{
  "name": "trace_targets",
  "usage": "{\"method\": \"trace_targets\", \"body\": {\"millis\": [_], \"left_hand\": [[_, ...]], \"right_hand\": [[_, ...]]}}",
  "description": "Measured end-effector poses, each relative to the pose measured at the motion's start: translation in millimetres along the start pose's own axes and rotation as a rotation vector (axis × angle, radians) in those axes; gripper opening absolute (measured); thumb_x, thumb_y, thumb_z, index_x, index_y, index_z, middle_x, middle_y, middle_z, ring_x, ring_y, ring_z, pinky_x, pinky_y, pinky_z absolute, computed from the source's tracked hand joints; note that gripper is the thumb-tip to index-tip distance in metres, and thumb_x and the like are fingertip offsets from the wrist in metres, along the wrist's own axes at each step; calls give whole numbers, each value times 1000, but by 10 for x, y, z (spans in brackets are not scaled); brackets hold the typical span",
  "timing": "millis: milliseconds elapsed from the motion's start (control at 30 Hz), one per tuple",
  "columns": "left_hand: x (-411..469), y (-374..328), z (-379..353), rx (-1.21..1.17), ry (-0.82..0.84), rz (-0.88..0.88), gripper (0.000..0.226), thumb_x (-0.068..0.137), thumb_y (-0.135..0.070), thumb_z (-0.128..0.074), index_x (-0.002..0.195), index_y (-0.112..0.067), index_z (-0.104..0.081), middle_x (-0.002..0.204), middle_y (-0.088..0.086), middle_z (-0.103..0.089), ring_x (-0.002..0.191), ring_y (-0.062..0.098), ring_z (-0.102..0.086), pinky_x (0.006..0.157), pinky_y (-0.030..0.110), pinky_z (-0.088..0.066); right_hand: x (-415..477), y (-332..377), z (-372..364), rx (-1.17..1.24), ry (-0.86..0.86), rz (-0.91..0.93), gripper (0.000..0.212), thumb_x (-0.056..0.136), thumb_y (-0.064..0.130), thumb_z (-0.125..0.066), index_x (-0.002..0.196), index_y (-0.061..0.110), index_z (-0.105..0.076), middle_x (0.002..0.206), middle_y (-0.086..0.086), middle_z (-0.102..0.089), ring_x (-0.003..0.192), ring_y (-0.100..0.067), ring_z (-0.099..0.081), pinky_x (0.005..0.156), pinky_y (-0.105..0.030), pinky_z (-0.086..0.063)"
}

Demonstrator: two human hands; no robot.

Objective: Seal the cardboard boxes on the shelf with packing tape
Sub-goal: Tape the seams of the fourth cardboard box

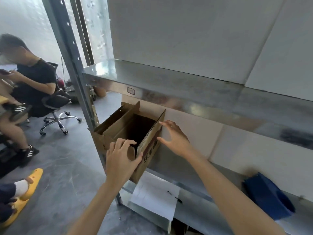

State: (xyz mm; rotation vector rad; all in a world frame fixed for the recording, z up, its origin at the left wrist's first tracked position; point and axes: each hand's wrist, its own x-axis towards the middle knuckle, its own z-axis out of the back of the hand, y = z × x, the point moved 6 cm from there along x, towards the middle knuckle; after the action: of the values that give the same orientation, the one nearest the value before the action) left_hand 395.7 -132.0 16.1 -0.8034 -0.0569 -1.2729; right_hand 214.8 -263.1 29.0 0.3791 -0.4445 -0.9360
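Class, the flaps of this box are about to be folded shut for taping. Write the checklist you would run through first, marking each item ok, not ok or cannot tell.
1. Box steadied: ok. The left hand grips the near edge of the box.
2. Other hand free: ok. The right hand is open and holds nothing, fingers spread beside the right flap.
3. Hand touching that flap: cannot tell.
4. Flaps folded down: not ok. They stand up and the top is open.
5. Contents in place: cannot tell. The inside is dark.
6. Tape at hand: cannot tell. None is in view.
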Motion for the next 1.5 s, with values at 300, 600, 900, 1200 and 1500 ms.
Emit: {"method": "trace_targets", "body": {"millis": [300, 600, 900, 1200, 1500], "left_hand": [[-20, 83, -66, -195, -96, 13, 19, 74, -21, -86, 87, -21, -72, 100, -5, -63, 94, 10, -43, 68, 18, -35], [-11, 305, 92, -313, -31, -103, 19, 72, -38, -73, 81, -21, -70, 100, -9, -60, 95, 9, -44, 74, 12, -33], [-42, 536, 181, -351, 79, -160, 15, 71, -37, -72, 81, -27, -66, 114, -9, -59, 108, 22, -54, 81, 12, -31], [-76, 475, 61, -482, 127, -241, 15, 71, -28, -76, 81, -30, -65, 109, -14, -55, 109, 5, -46, 87, 30, -44], [170, 28, -236, -515, 285, -380, 23, 72, -18, -79, 81, -30, -61, 124, -10, -55, 116, 13, -48, 101, 16, -27]], "right_hand": [[-66, 21, -39, -83, -52, -55, 62, 93, 43, -61, 148, 32, -34, 155, 6, -27, 142, -13, -28, 112, -37, -35], [-196, -207, 67, -89, -83, -173, 68, 89, 35, -67, 147, 32, -32, 157, 10, -19, 141, -14, -31, 108, -37, -41], [-291, -277, 183, 85, -211, -222, 77, 84, 23, -76, 146, 30, -31, 150, 3, -30, 132, -17, -43, 101, -34, -43], [-536, -364, 234, 101, -182, -206, 41, 75, 12, -80, 101, 35, -58, 105, 13, -56, 100, -9, -56, 91, -40, -51], [-1177, -631, 599, 101, -271, -290, 29, 75, 4, -79, 84, 27, -63, 92, 4, -61, 85, -15, -58, 75, -46, -55]]}}
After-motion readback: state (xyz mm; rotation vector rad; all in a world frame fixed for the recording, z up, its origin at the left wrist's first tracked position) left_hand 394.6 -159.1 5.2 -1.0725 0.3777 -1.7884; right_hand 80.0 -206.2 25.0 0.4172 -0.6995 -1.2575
